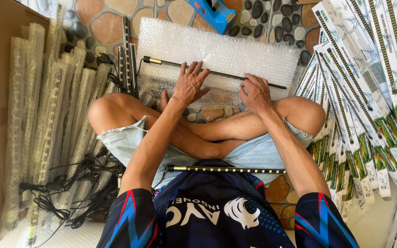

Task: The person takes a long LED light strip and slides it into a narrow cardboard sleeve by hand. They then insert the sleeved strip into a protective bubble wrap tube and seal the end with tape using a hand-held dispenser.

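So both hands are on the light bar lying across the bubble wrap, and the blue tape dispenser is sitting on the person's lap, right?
Not quite. The blue tape dispenser lies on the stone floor beyond the bubble wrap, not on the lap; a second light bar rests across the lap. The rest holds: the head view shows the left hand and right hand on the light bar across the bubble wrap.

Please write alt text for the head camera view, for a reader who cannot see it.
A person sitting cross-legged on a stone-pattern floor presses the left hand and right hand on a long black light bar lying on a bubble wrap sheet. Wrapped bars lie at one side, printed boxes at the other, another bar across the lap.
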